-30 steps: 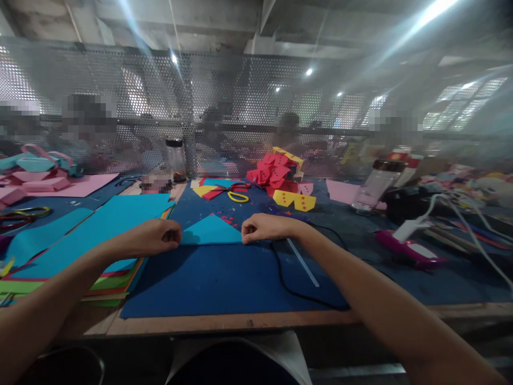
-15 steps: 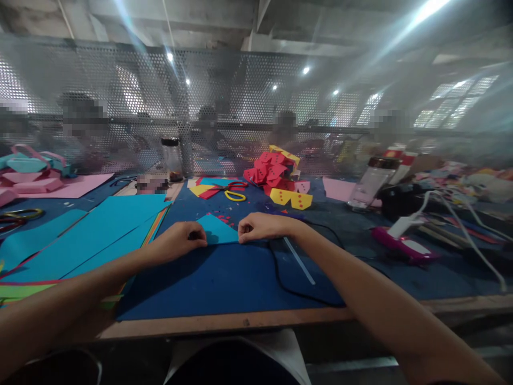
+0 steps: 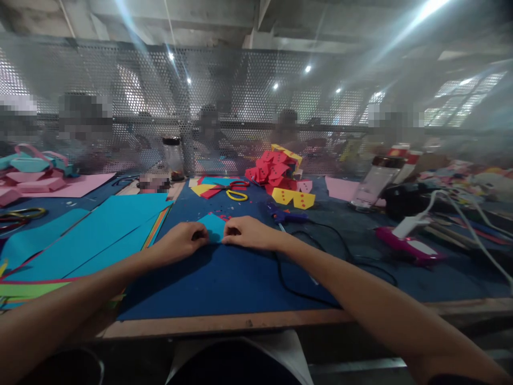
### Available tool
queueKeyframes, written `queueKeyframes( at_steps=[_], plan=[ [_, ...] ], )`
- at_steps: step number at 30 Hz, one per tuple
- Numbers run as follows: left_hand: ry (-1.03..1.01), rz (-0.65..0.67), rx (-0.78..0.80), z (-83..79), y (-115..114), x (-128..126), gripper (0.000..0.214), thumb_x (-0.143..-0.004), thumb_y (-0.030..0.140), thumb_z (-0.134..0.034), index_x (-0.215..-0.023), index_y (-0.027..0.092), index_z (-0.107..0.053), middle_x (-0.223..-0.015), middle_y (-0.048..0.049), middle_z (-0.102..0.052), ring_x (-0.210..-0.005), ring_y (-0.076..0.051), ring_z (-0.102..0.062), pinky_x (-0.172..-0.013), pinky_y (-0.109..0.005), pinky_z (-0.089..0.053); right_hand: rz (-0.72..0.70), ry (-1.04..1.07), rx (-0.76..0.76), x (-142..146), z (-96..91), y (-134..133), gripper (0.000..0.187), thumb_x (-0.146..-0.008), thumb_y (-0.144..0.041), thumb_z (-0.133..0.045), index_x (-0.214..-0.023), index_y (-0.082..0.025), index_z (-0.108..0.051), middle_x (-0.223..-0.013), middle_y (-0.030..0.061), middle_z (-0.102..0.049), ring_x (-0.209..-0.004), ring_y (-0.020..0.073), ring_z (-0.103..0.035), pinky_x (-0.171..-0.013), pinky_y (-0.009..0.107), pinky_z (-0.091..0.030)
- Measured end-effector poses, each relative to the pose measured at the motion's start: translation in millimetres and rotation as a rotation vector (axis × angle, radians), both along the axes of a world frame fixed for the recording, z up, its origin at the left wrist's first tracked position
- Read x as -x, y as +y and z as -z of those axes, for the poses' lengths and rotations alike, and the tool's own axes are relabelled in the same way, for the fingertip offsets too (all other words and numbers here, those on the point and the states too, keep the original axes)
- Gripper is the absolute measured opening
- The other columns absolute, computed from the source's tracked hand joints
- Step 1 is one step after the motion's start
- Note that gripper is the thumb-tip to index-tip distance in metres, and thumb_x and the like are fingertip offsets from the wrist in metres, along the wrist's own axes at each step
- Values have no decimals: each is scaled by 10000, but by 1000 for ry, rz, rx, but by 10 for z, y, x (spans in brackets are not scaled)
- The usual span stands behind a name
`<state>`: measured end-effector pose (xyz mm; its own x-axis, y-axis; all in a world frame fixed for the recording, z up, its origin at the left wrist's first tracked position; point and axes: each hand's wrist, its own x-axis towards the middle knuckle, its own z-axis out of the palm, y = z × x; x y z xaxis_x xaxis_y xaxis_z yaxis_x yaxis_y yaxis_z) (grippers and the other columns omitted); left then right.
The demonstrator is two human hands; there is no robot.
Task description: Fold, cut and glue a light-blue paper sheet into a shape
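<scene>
Between my two hands is a small piece of blue paper [image 3: 215, 229], its near edge low against the blue table mat. My left hand [image 3: 187, 239] pinches its left end, fingers curled. At the other end my right hand [image 3: 246, 233] grips the paper with bent fingers and covers part of it. Small red paper scraps [image 3: 225, 217] lie just behind the paper. To the left, a stack of large blue sheets [image 3: 116, 230] rests beside my left forearm, with other colours showing along its edges.
Behind my hands lie yellow-handled scissors [image 3: 236, 195], a pile of red folded paper pieces [image 3: 272, 168] and a yellow cut piece [image 3: 292, 199]. A purple glue gun [image 3: 290, 216] with a black cord lies to the right. Glass bottles [image 3: 173, 160] stand near the mesh screen.
My right hand has moved left along the blue paper, closer to my left hand, and less of the paper shows. The purple glue gun has come into clearer view.
</scene>
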<state>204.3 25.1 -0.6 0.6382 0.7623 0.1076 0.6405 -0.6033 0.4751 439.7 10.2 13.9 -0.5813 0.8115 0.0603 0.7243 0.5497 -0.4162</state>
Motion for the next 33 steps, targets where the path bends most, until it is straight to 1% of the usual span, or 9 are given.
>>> queueKeyframes(
  at_steps=[4, 9, 15, 24, 33],
  plan=[
    [12, -17, 1, -6, -8, -11, 204, -834, 318, -510, -838, 176, -657, -801, -58, -689, -717, -203, -596, -638, -288, -371, 7, 30, -19, 38, 67, 26, 216, -873, -369, -645, -876, -159, -696, -846, 29, -678, -766, 156, -572, -634, 229, -348],
    [-8, -43, 9, -1, 2, -9, 207, -832, 333, -525, -830, 179, -662, -773, -49, -682, -701, -195, -590, -621, -284, -376, 77, 21, 29, 50, 42, 6, 211, -853, -383, -666, -844, -173, -690, -810, 13, -675, -739, 151, -574, -601, 230, -333],
    [-32, -54, 48, -15, 8, 2, 193, -821, 342, -558, -849, 182, -661, -805, -47, -697, -731, -197, -612, -631, -278, -393, 142, 17, 62, 63, 32, 14, 230, -812, -398, -709, -869, -177, -675, -832, 29, -689, -753, 164, -595, -590, 228, -343],
    [-39, -53, 69, 32, 108, 68, 205, -812, 396, -603, -806, 198, -660, -745, -9, -668, -705, -187, -598, -626, -271, -394, 154, 10, 92, 59, 40, 29, 244, -803, -420, -705, -862, -185, -675, -836, 31, -703, -759, 173, -614, -584, 237, -344],
    [8, -70, 125, -16, 175, 190, 246, -757, 436, -637, -794, 195, -671, -693, 1, -648, -672, -179, -581, -584, -251, -381, 164, -14, 95, 68, 9, 15, 250, -804, -427, -705, -863, -186, -674, -850, 33, -713, -766, 170, -625, -582, 232, -348]
  ],
)
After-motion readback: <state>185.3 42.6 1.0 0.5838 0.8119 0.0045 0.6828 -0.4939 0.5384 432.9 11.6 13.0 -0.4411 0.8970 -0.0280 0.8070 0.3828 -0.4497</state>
